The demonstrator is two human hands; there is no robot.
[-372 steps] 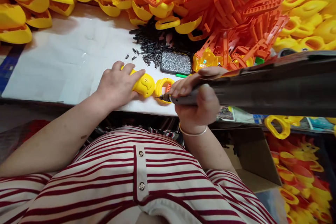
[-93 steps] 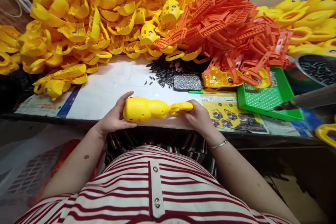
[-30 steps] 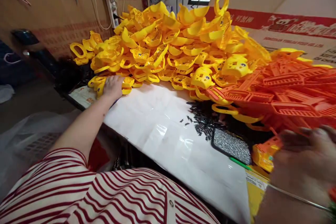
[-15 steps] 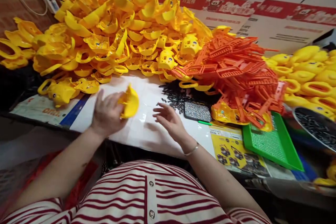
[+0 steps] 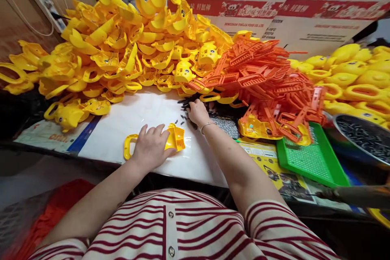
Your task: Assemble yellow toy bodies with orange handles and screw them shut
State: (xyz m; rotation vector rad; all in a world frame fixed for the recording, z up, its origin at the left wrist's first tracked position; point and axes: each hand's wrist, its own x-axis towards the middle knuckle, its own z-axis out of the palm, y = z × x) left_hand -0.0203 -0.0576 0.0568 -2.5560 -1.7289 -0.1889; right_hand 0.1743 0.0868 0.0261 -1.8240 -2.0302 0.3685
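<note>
On the white sheet (image 5: 105,132) lies a yellow plastic toy half-shell (image 5: 177,138) with a loop handle, its hollow side facing up. My left hand (image 5: 150,146) lies across its middle and grips it, thumb toward me, hiding part of the shell. My right hand (image 5: 198,113) reaches into the heap of small black pins (image 5: 184,103), fingers bent down and closed together at its edge. What those fingertips hold, if anything, is hidden. A few loose black pins (image 5: 182,117) are scattered between the heap and the shell.
Behind are a tall pile of yellow shells (image 5: 106,40) and a heap of orange ridged plastic parts (image 5: 262,73). To the right stand a grey speckled pad (image 5: 225,126), a green tray (image 5: 317,166), a bowl of black pins (image 5: 365,138) and stacked yellow toys (image 5: 359,73).
My left hand has lowered the yellow half-shell onto the sheet, moving right. My right hand has gone from hovering open over the sheet to the black pins farther away. The camera view has shifted slightly.
</note>
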